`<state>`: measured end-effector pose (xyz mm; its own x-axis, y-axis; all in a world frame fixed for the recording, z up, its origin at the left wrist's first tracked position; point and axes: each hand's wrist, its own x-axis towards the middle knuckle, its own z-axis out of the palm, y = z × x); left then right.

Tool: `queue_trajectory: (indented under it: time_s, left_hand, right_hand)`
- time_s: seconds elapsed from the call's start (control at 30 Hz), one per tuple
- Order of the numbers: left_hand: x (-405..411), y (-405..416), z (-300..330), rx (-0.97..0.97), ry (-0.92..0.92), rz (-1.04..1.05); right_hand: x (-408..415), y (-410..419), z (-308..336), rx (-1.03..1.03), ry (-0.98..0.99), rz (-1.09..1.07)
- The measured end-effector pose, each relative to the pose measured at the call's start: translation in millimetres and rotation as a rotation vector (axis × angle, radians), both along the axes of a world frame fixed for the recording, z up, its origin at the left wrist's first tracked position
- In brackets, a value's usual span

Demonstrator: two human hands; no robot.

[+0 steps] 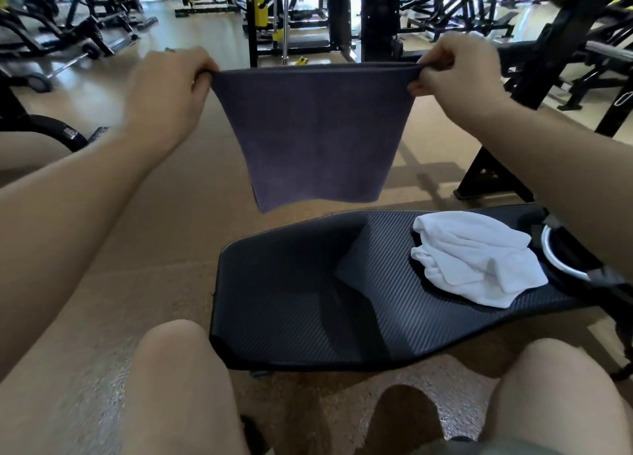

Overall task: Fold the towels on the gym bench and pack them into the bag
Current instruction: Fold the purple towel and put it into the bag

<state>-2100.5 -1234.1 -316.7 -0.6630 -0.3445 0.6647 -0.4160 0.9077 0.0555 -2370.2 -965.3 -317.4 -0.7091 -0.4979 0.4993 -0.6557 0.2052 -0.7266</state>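
Aloft, both hands (171,88) pinch unlabelled purple towel (313,132).

No text, label, brand, number or sign can be read anywhere in the view. A small pale patch sits on the curved black machine part (68,134) at the left edge, and it may be a sticker, but it is too blurred and too small to make out any letters.
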Motion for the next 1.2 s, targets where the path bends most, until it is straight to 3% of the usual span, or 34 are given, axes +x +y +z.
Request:
queue_trajectory:
  time_s: [0.13, 0.3, 0.4, 0.53, 0.8, 0.9, 0.97, 1.07, 1.2]
  left_hand:
    - [36, 29, -52, 0.072, -0.064, -0.142]
    - [92, 86, -166, 0.192, -0.443, -0.418]
    - [113, 116, -213, 0.261, -0.573, -0.509]
    - [130, 136, -243, 0.366, -0.658, -0.542]
    - [146, 148, -254, 0.339, -0.693, -0.541]
    - [140, 150, -240, 0.461, -0.725, -0.488]
    - [124, 147, -231, 0.629, -0.590, -0.388]
    - [82, 129, -226, 0.906, -0.336, -0.084]
    - [23, 99, -226, 1.127, -0.335, 0.234]
  right_hand:
    - [26, 48, -50, 0.172, 0.028, -0.003]
    - [66, 121, -176, 0.504, 0.004, 0.074]
    - [89, 152, -228, 0.676, -0.028, 0.170]
    - [109, 178, -250, 0.757, 0.101, 0.240]
    - [122, 191, -258, 0.831, 0.220, 0.257]
    - [122, 183, -245, 0.953, 0.231, 0.309]
    - [121, 169, -233, 0.969, 0.224, 0.333]
    - [121, 130, -227, 0.804, 0.151, 0.285]
    - [116, 60, -242, 0.818, 0.110, 0.248]
